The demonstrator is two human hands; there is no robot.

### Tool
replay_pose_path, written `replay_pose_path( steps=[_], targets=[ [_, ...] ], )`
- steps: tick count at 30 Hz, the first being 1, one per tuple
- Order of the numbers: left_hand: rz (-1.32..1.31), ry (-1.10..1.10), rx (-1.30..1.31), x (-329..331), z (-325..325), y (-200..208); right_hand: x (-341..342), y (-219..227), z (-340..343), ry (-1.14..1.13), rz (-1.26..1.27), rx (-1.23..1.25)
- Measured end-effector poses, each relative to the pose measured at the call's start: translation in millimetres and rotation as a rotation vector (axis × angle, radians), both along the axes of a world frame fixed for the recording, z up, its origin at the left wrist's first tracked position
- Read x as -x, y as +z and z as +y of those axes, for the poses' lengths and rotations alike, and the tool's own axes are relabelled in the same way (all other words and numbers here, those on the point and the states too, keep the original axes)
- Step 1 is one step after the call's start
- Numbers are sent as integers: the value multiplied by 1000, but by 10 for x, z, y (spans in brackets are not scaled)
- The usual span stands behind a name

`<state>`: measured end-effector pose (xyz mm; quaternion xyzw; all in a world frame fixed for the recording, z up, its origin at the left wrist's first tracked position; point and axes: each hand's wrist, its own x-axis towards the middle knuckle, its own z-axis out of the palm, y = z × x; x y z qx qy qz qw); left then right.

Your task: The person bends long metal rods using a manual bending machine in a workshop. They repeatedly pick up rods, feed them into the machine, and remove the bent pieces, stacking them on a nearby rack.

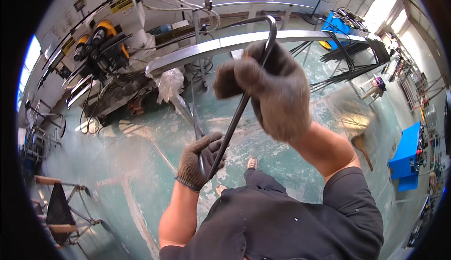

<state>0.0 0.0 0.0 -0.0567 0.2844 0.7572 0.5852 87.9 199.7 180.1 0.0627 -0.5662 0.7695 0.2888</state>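
Since the bar [237, 115] looks stiff, spaced holds suit: left hand [199, 160] grasping it, right hand [280, 91] grasping farther up.

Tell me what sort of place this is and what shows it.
Likely a metalworking workshop: a black machine with yellow parts stands at upper left, long, thin, dark rods are heaped at upper right, and a bent, dark, metal-looking tube is held in the middle.
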Motion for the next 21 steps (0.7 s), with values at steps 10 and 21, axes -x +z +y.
replay_pose_path(
  steps=[10, 21],
  targets=[
    [356, 389, 370, -739, -1571, 596, -365, 141, 184, 751, 80, 407],
    [254, 237, 477, -1675, -497, 376, -595, 521, 116, 740, -107, 629]
  ],
)
